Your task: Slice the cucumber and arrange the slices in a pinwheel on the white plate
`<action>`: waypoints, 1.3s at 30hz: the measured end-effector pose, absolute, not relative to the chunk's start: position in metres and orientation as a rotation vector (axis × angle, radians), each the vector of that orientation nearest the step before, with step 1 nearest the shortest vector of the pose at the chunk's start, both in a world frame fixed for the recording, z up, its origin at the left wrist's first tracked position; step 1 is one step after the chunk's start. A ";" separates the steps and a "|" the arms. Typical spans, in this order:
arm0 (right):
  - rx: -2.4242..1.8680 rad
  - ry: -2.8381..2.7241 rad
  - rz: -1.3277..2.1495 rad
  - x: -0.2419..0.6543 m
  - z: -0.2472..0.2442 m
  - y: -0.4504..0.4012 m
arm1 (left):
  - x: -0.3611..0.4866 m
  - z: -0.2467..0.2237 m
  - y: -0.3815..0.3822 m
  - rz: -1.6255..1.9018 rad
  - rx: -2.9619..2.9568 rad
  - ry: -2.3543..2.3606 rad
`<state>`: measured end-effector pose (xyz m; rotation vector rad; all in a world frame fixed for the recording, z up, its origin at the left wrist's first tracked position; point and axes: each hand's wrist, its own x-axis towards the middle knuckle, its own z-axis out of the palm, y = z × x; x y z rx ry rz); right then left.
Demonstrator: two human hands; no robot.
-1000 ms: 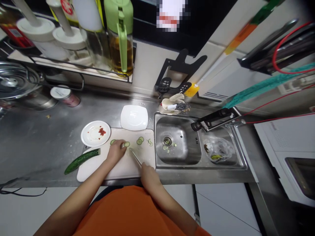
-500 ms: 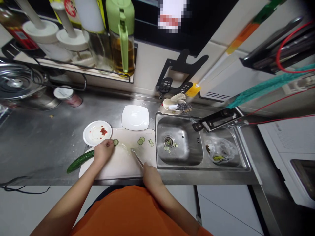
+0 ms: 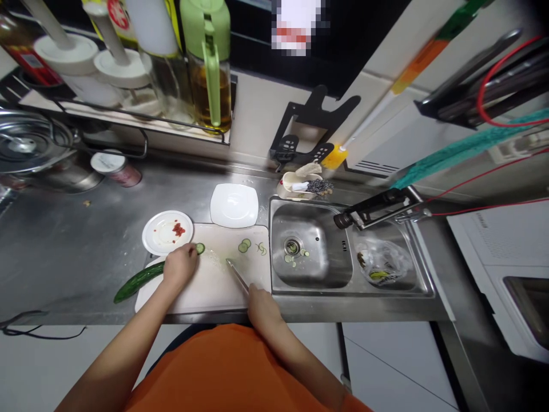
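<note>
My left hand (image 3: 180, 266) is closed over a long green cucumber (image 3: 139, 282). The cucumber's dark end sticks out to the left past the cutting board, and a pale cut face shows beyond the fingertips. The hand hides its middle. In my right hand (image 3: 262, 306) is a knife (image 3: 238, 274), its blade angled up and left, tip over the white cutting board (image 3: 206, 292). The blade is apart from the cucumber. Thin cucumber slices (image 3: 244, 245) and curved cucumber shavings (image 3: 261, 249) lie near the board's right edge.
A white plate with red bits (image 3: 160, 243) touches the board's upper left, and a white square dish (image 3: 234, 206) sits behind it. To the right, a sink (image 3: 317, 274) contains cucumber slices and a plastic bag (image 3: 386, 260). Bottles (image 3: 206, 74) stand on a rack; a microwave (image 3: 501, 252) is far right.
The whole view has shifted slightly left. Both hands, the cucumber and the knife keep almost the same places on the board.
</note>
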<state>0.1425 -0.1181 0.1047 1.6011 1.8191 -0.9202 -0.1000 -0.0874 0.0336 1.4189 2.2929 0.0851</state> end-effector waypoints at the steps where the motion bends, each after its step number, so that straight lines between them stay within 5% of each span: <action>1: 1.597 1.822 -0.915 0.143 0.104 -0.118 | -0.100 0.035 -0.087 0.053 1.429 2.296; 13: 1.572 1.857 -0.887 0.148 0.104 -0.123 | -0.034 0.026 -0.043 0.319 1.746 1.786; 39: 1.572 1.862 -0.884 0.155 0.100 -0.124 | -0.045 0.029 -0.049 0.322 1.389 1.851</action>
